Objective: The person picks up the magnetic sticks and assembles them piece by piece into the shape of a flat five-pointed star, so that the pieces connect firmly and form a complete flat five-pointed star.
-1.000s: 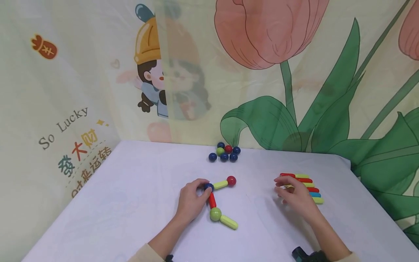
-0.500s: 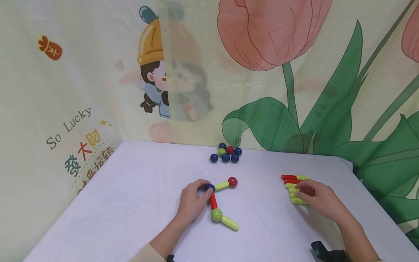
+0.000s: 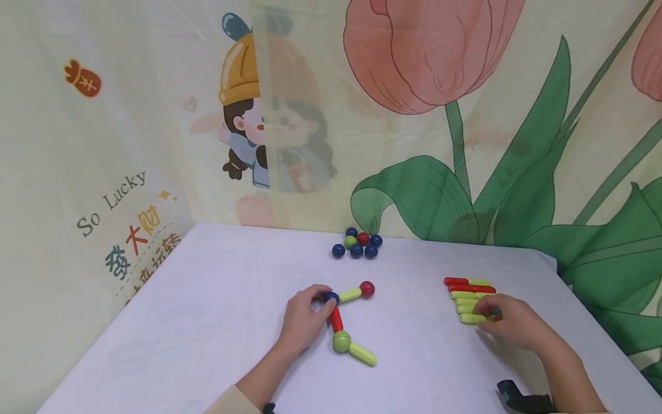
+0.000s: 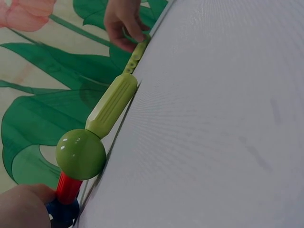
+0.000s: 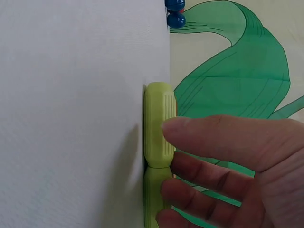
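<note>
Three balls [image 3: 342, 341] and three sticks [image 3: 337, 319] stand joined on the surface [image 3: 233, 299], your left hand [image 3: 304, 315] pinching the blue ball [image 3: 333, 296], while loose balls [image 3: 357, 250] behind and lined-up sticks [image 3: 462, 295] at right are left unattached, your right hand [image 3: 512, 323] touching those sticks, grip unclear.
</note>
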Tool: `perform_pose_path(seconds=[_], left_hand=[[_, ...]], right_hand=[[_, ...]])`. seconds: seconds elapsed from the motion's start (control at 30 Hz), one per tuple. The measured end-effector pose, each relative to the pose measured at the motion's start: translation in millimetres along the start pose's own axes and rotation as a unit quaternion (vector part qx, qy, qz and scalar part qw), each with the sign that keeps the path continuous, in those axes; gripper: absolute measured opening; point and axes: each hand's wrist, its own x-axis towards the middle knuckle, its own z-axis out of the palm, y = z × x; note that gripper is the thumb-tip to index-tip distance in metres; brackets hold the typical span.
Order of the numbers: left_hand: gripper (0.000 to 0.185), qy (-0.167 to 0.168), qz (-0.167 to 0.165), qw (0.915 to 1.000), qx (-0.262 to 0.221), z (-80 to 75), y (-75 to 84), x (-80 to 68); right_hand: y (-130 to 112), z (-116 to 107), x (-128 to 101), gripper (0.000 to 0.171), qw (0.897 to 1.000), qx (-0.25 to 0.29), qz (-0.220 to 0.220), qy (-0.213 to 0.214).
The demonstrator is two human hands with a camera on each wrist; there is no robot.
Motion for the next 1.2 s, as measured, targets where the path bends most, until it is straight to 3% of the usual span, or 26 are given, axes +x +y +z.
perform_pose_path(seconds=[0.4, 1.2], left_hand=[[0.026, -0.002, 0.003, 1.0, -0.003, 0.1, -0.4, -0.1], [0.027, -0.002, 0.005, 1.0, 0.005, -0.3, 0.4, 0.3]], right_hand=[[2.1, 8.6, 3.4, 0.023, 1.0, -0.028, -0.01, -0.002], [3.2, 4.5, 2.0, 0.033, 1.0, 0.016, -0.012, 0.004]])
